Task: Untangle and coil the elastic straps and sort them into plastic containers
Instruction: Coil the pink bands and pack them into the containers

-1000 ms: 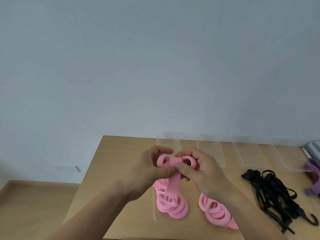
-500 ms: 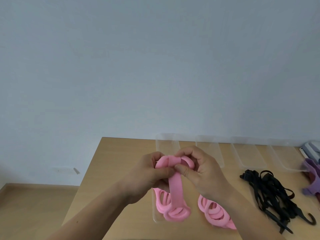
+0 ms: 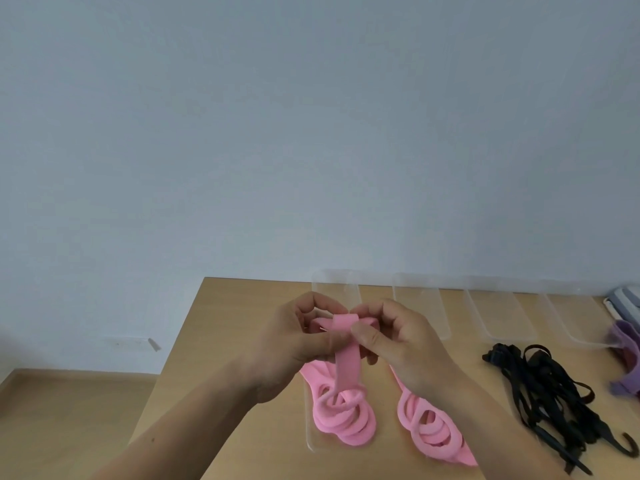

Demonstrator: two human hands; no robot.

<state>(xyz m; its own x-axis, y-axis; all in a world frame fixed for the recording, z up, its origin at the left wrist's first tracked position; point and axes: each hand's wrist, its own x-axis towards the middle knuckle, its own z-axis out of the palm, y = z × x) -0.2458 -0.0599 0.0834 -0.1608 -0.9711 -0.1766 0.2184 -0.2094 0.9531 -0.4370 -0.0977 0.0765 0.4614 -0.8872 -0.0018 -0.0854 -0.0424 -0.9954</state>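
Observation:
A flat pink elastic strap (image 3: 346,362) is pinched at its top between my left hand (image 3: 294,344) and my right hand (image 3: 398,341), both raised above the wooden table (image 3: 221,323). The strap wraps over my fingertips and hangs straight down. Its lower end loops onto a pink coil pile (image 3: 343,424) lying in a clear plastic container (image 3: 310,441). A second pile of pink loops (image 3: 433,431) lies to the right, partly hidden under my right forearm.
Several clear plastic containers (image 3: 498,317) line the table's far edge. A tangle of black straps with hooks (image 3: 554,393) lies at the right. Purple straps (image 3: 627,362) and a grey striped object (image 3: 627,299) sit at the far right edge. The table's left edge drops to the floor.
Both hands have kept turning the strap's top end around the fingers, and the hanging length looks a little shorter. The view shifted slightly.

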